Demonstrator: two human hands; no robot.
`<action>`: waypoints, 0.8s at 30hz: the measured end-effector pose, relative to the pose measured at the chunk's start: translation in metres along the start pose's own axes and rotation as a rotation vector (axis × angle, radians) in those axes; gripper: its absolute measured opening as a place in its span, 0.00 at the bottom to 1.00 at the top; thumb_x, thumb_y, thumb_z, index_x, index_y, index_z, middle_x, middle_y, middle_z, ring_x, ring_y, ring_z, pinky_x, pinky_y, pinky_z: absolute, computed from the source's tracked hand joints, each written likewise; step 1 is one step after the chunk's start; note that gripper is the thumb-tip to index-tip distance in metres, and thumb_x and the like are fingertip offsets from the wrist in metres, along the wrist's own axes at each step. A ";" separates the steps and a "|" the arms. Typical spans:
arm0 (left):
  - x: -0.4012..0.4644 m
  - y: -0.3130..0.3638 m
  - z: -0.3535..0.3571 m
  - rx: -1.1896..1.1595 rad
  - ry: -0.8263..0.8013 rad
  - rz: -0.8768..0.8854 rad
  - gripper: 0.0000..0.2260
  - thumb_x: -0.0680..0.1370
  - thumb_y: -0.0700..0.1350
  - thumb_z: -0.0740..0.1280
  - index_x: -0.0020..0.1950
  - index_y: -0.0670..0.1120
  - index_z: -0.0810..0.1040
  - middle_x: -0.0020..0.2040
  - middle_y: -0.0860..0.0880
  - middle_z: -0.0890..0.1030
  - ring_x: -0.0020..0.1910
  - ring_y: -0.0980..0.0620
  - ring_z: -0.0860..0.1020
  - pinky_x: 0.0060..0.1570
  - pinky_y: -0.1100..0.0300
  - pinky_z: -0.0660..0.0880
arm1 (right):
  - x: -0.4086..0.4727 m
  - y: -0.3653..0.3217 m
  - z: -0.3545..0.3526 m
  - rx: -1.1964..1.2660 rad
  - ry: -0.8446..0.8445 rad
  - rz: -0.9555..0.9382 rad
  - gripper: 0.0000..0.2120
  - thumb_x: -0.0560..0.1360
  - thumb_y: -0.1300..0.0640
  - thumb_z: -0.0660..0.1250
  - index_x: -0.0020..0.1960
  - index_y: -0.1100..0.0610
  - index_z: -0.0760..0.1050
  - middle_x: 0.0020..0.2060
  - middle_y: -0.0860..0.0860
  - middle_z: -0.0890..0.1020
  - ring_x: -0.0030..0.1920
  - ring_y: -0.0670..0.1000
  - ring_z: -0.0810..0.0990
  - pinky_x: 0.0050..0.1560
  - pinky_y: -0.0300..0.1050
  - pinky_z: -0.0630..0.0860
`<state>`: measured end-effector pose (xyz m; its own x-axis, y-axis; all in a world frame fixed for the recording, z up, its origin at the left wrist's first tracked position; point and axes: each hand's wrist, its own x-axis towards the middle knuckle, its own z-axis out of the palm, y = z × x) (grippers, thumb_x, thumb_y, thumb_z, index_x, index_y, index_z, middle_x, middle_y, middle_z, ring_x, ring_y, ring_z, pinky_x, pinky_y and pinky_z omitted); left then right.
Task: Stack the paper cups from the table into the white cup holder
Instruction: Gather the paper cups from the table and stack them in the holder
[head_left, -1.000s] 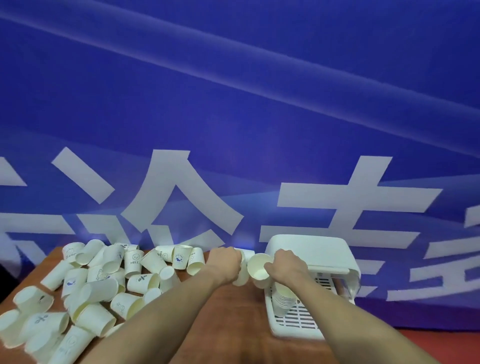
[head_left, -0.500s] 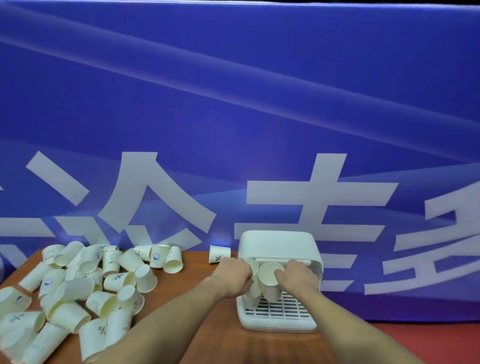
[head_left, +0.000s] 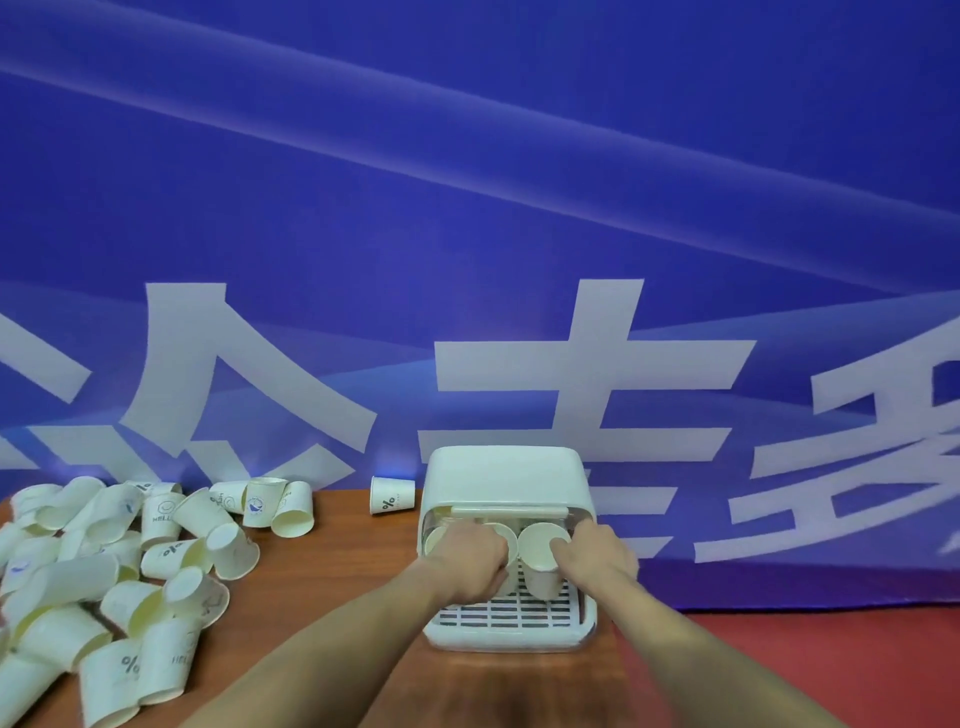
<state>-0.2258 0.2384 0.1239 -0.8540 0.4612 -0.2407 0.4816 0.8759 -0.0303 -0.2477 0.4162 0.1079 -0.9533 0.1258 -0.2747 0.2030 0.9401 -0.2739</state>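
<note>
The white cup holder (head_left: 508, 475) stands on the brown table, its slotted tray (head_left: 509, 616) facing me. Both hands are inside its opening. My right hand (head_left: 597, 553) grips the rim of an upright paper cup (head_left: 540, 564) standing over the tray. My left hand (head_left: 470, 564) is closed around another paper cup (head_left: 505, 535), mostly hidden by the fingers. More cup rims show further back under the holder's hood. A heap of several loose paper cups (head_left: 104, 571) lies on the table's left side.
One single cup (head_left: 392, 494) lies on its side just left of the holder. A blue banner with large white characters (head_left: 519, 260) hangs close behind the table. The table's right edge (head_left: 621, 670) runs beside the holder, with red floor (head_left: 779, 660) beyond.
Both hands carried their cups from in front of the holder into its opening and lowered them over the tray. My view shifted right, so the holder now sits centred.
</note>
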 end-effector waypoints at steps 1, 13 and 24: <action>0.004 0.002 0.004 0.015 -0.022 0.003 0.13 0.80 0.46 0.60 0.44 0.41 0.80 0.46 0.40 0.81 0.43 0.39 0.76 0.41 0.54 0.67 | 0.004 0.002 0.004 -0.003 -0.012 0.006 0.15 0.76 0.47 0.59 0.56 0.54 0.75 0.53 0.52 0.79 0.49 0.54 0.77 0.42 0.44 0.71; 0.040 0.008 0.056 0.052 -0.213 0.080 0.06 0.78 0.38 0.61 0.47 0.40 0.78 0.47 0.38 0.81 0.46 0.37 0.79 0.39 0.52 0.67 | 0.030 0.008 0.058 -0.068 -0.024 -0.129 0.18 0.77 0.48 0.54 0.45 0.56 0.79 0.43 0.55 0.78 0.42 0.56 0.78 0.43 0.45 0.73; 0.048 0.006 0.062 0.007 -0.272 0.075 0.09 0.80 0.47 0.64 0.45 0.42 0.74 0.50 0.38 0.81 0.48 0.38 0.79 0.42 0.53 0.69 | 0.035 0.018 0.056 -0.011 -0.034 -0.093 0.13 0.76 0.48 0.55 0.40 0.55 0.72 0.38 0.54 0.78 0.40 0.55 0.74 0.39 0.44 0.68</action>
<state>-0.2513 0.2567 0.0519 -0.7325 0.4687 -0.4937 0.5432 0.8396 -0.0089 -0.2647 0.4200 0.0420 -0.9599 0.0271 -0.2792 0.1110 0.9508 -0.2894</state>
